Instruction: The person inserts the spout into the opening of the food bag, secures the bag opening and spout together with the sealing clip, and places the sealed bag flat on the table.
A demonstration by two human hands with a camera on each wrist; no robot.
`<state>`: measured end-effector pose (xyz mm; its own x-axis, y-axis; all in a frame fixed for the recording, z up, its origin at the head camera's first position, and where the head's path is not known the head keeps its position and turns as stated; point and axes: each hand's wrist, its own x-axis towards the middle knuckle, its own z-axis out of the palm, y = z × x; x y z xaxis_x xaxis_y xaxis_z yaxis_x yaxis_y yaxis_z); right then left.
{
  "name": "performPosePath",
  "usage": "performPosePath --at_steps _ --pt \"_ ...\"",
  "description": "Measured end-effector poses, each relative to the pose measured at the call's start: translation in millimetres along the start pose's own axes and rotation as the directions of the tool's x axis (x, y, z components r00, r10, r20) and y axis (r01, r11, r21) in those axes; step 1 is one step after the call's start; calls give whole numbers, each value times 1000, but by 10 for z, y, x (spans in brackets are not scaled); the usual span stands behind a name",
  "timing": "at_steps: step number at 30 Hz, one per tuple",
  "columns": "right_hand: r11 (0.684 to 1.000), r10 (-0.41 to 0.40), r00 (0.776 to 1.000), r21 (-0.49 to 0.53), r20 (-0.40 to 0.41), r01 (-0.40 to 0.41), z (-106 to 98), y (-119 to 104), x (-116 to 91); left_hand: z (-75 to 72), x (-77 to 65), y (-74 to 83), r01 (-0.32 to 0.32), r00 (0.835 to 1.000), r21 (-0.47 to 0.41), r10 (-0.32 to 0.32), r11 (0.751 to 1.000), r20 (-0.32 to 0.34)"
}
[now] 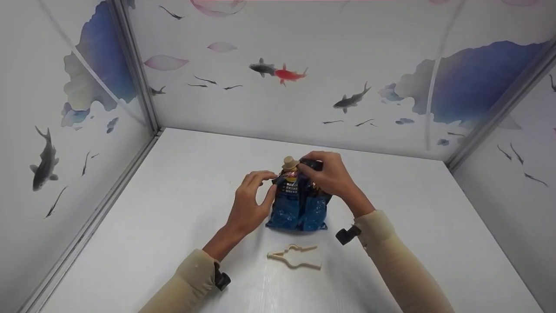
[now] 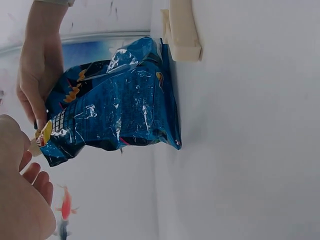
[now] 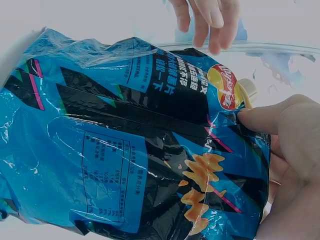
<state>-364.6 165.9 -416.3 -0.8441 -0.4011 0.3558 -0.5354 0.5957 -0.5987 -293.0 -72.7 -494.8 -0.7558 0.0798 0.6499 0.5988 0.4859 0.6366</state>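
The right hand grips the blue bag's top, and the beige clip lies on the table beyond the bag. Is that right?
No, the beige clip lies on the near side of the blue bag, as the head view shows. The right hand does grip the bag's top.

1. I have a flat white surface (image 1: 173, 195) before me, smooth and pale, broad at my end and bounded by a straight far edge.
2. Streaks of reflected light run across it at my end, and soft shadows fall around what it bears.
3. A blue-and-black Lay's potato chip bag (image 1: 286, 211) stands upright near its middle, the crinkled bottom edge resting on it.
4. Between me and that bag, near it but apart, lies a beige two-armed bag clip (image 1: 291, 264), joined end to my left, arms spread to my right, each bowed outward partway along.
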Motion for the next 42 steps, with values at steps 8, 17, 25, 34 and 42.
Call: performPosePath --at_steps 8,17,25,34,42 --pt "1000 3 1000 -1 3 -3 -11 -7 -15 -44 -152 12 -30 999 8 29 1000 37" --pt "1000 -9 1000 2 12 9 -1 -35 -18 -92 -319 37 -51 990 16 49 999 133" --pt "1000 -9 1000 -14 8 10 1 -42 -22 -119 -441 32 -84 957 -47 94 995 273" --pt "1000 -3 1000 -24 15 4 -10 -54 -21 -162 -530 33 -48 887 -126 100 991 451" --pt "1000 2 1000 -9 11 -2 -8 -58 -42 -181 -570 44 -39 755 -87 86 995 650"
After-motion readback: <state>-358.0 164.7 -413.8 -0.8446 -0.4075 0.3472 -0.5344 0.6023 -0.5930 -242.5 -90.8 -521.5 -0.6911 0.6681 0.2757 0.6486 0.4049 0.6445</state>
